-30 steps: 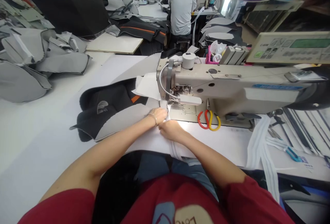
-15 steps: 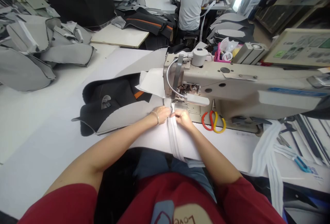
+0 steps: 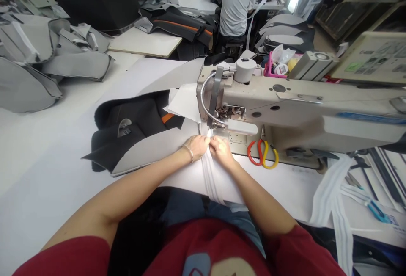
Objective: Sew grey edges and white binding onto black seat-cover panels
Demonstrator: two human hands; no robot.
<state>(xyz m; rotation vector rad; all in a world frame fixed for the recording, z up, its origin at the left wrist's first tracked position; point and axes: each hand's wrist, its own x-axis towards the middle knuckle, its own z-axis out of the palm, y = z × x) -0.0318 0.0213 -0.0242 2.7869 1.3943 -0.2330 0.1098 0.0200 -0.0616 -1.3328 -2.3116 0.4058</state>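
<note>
In front of the needle area of the sewing machine [image 3: 294,102], my left hand [image 3: 197,146] is closed at the edge of the grey and black fabric piece [image 3: 149,147], where it meets the white tape. My right hand [image 3: 221,149] pinches the white striped tape [image 3: 209,174] right beside it, the fingertips of both hands nearly touching. From my hands the tape runs down over the table's front edge toward my lap. The fabric lies to the left, with an orange strip and a white flap [image 3: 185,102] near the machine head. Fingertips and the fabric edge between them are partly hidden.
Scissors [image 3: 262,153] with red and yellow handles lie on the machine bed. More white tape [image 3: 333,195] and a blue-handled tool [image 3: 377,212] are at the right. Grey fabric pieces [image 3: 72,62] are heaped at the left. A person [image 3: 238,5] sits beyond the machine.
My hands have come closer together and moved slightly toward me, away from the needle area. The view has shifted slightly; the fabric and tape still lead to the machine.
</note>
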